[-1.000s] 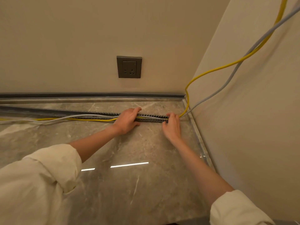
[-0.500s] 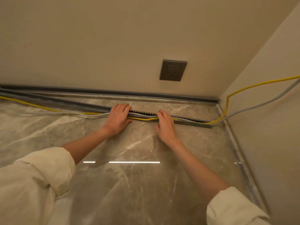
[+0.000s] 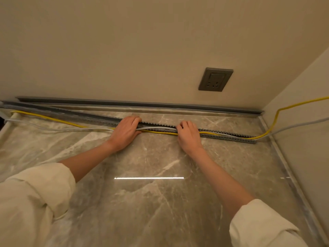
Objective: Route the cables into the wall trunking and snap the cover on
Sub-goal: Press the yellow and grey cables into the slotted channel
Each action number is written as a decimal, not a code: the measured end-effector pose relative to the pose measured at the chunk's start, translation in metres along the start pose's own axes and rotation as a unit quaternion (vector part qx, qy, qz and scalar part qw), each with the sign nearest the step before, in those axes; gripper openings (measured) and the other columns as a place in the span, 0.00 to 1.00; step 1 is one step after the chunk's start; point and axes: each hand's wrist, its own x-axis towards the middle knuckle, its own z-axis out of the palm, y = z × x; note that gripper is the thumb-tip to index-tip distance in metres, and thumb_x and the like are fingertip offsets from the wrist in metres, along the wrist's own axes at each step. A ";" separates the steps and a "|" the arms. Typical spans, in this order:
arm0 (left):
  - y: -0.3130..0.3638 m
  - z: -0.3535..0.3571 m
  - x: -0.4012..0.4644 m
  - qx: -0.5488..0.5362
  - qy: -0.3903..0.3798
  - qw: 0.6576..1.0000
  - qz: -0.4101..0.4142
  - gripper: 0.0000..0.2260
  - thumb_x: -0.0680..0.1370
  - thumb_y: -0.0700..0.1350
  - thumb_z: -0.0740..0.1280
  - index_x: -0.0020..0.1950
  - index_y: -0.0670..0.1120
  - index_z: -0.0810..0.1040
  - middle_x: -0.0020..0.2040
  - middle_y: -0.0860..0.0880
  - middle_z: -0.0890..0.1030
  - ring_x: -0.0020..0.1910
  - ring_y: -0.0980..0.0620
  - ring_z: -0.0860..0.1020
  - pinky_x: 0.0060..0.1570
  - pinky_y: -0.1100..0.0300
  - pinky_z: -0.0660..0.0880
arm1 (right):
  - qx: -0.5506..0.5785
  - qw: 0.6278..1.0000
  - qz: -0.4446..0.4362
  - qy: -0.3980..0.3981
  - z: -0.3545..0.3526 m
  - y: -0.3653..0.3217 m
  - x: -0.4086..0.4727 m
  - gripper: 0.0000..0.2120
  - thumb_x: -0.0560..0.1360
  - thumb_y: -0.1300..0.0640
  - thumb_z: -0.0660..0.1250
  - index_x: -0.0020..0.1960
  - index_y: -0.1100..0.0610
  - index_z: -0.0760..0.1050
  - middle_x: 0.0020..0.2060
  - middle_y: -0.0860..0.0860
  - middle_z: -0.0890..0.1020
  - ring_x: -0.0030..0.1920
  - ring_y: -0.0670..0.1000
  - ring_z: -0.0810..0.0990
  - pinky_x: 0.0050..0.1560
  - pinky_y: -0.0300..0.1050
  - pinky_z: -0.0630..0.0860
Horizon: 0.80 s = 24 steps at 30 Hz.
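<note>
since the slotted trunking (image 3: 229, 136) lies flat on the marble floor (image 3: 160, 202) running left to right across the view, angled slightly away from the wall (image 3: 124, 50), everything here turns on that long axis: the cables have to be worked in along its length, not across it. right of the right hand (image 3: 189, 135) the yellow cable (image 3: 210, 134) and grey cable (image 3: 156, 128) look seated in the channel out to its open end, near the corner. left of the left hand (image 3: 126, 131) both cables run loose on the floor, beside the trunking rather than in it, so my guess is the unfinished stretch is all on the left, and the left hand is the nearer one to it.

hand state: the left is draped over the trunking with fingers curled over the far edge and the thumb on the near side, apparently gripping it with the cables underneath. the right has its fingers bent down onto the channel, pressing on the cables (whether it actually pinches one i can't tell, the fingertips are hidden).

a long grey strip (image 3: 142, 104) along the base of the wall could be the cover, not certain. it's well apart from both hands and parallel-ish to the trunking. a wall socket (image 3: 215, 79) sits above, off to the right.
</note>
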 end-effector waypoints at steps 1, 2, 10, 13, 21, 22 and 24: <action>-0.003 0.001 -0.002 0.004 0.002 1.000 0.013 0.16 0.76 0.45 0.68 0.60 0.39 0.72 0.59 0.39 0.77 0.56 0.41 0.75 0.58 0.48 0.73 | -0.010 1.000 0.001 -0.006 0.000 -0.001 0.001 0.11 0.74 0.65 0.62 0.55 0.60 0.76 0.52 0.56 0.79 0.54 0.57 0.73 0.55 0.49 0.69; -0.005 0.001 -0.004 0.010 0.002 1.000 0.024 0.15 0.76 0.45 0.67 0.59 0.38 0.72 0.59 0.39 0.77 0.56 0.41 0.76 0.58 0.48 0.73 | -0.015 1.000 0.001 -0.012 0.001 -0.002 0.001 0.11 0.74 0.65 0.61 0.54 0.61 0.78 0.52 0.56 0.80 0.54 0.57 0.74 0.55 0.49 0.69; -0.002 0.007 -0.002 0.035 0.001 0.999 0.028 0.13 0.77 0.46 0.66 0.56 0.38 0.75 0.60 0.37 0.77 0.58 0.39 0.76 0.64 0.46 0.70 | 0.032 0.998 0.053 -0.023 -0.004 0.000 0.005 0.09 0.73 0.67 0.61 0.50 0.63 0.77 0.46 0.60 0.82 0.50 0.60 0.77 0.52 0.50 0.70; 0.002 0.007 0.002 0.067 0.003 0.997 0.026 0.12 0.77 0.47 0.66 0.51 0.38 0.76 0.54 0.37 0.80 0.52 0.39 0.78 0.57 0.48 0.74 | 0.081 0.993 0.085 -0.015 -0.008 0.000 0.008 0.07 0.76 0.64 0.61 0.52 0.62 0.76 0.45 0.60 0.81 0.49 0.59 0.77 0.52 0.50 0.71; 0.006 0.007 0.008 0.095 -0.002 0.995 0.037 0.12 0.79 0.47 0.64 0.47 0.38 0.77 0.48 0.37 0.81 0.45 0.38 0.78 0.49 0.49 0.75 | 0.129 0.984 0.125 -0.005 -0.011 -0.004 0.005 0.06 0.77 0.63 0.61 0.51 0.63 0.75 0.45 0.61 0.80 0.48 0.61 0.77 0.49 0.51 0.73; 0.004 0.006 0.008 0.093 -0.004 0.995 0.042 0.12 0.79 0.47 0.62 0.49 0.38 0.77 0.49 0.37 0.81 0.47 0.38 0.78 0.50 0.48 0.74 | 0.126 0.983 0.130 -0.012 -0.011 -0.005 0.006 0.07 0.78 0.63 0.61 0.52 0.62 0.76 0.46 0.61 0.80 0.49 0.60 0.77 0.50 0.51 0.73; 0.002 0.004 0.009 0.065 -0.004 0.997 0.043 0.12 0.81 0.48 0.59 0.52 0.39 0.74 0.49 0.37 0.81 0.47 0.38 0.78 0.50 0.48 0.74 | 0.108 0.985 0.135 -0.029 -0.011 -0.005 0.007 0.09 0.78 0.62 0.61 0.53 0.61 0.78 0.47 0.60 0.80 0.50 0.60 0.77 0.52 0.51 0.74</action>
